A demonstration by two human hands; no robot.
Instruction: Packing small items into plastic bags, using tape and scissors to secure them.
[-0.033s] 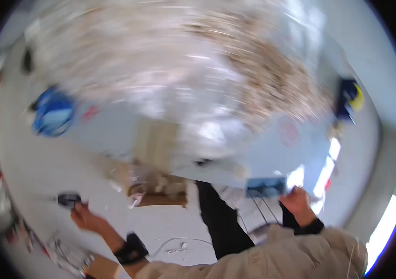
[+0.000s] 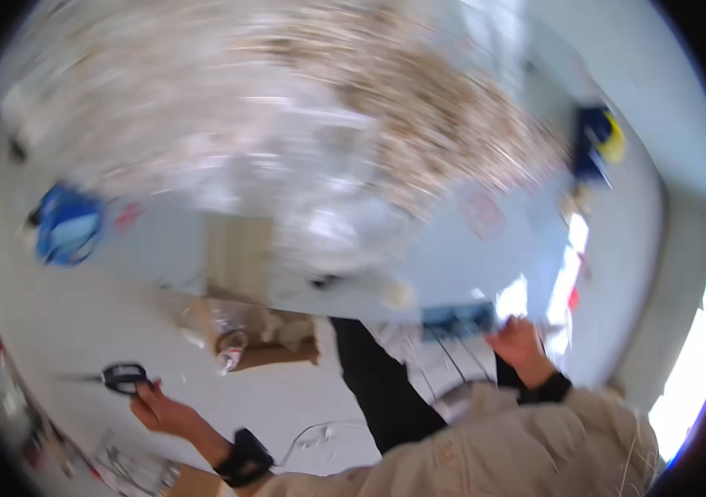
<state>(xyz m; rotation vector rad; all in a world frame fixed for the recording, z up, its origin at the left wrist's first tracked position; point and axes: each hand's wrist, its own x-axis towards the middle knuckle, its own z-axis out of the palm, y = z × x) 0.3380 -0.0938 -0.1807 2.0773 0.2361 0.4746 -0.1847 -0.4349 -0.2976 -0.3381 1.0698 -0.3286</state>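
Out at the left, away from the table, my left hand [image 2: 158, 412] is closed on a black looped thing [image 2: 125, 378]. A thin dark streak runs leftward from its loop; motion smears its exact kind. My right hand [image 2: 521, 342] is at the near right edge of the pale blue table [image 2: 485, 277], its fingers bent together. Whether something small is in them cannot be made out. Just left of these fingers, a dark blue box-like thing [image 2: 458, 320] sits at the table edge, apart from my left hand.
A blurred heap of tan strands [image 2: 461, 116] and crumpled clear plastic [image 2: 328, 228] covers much of the table. Below its near edge stands an open cardboard box [image 2: 291, 354] with plastic inside. A blue bundle [image 2: 70, 224] lies at the left, a navy and yellow thing [image 2: 593, 145] at the far right.
The view has swung, so the table and the things on it appear farther left. My left hand keeps the black looped thing; my right hand stays by the table edge.
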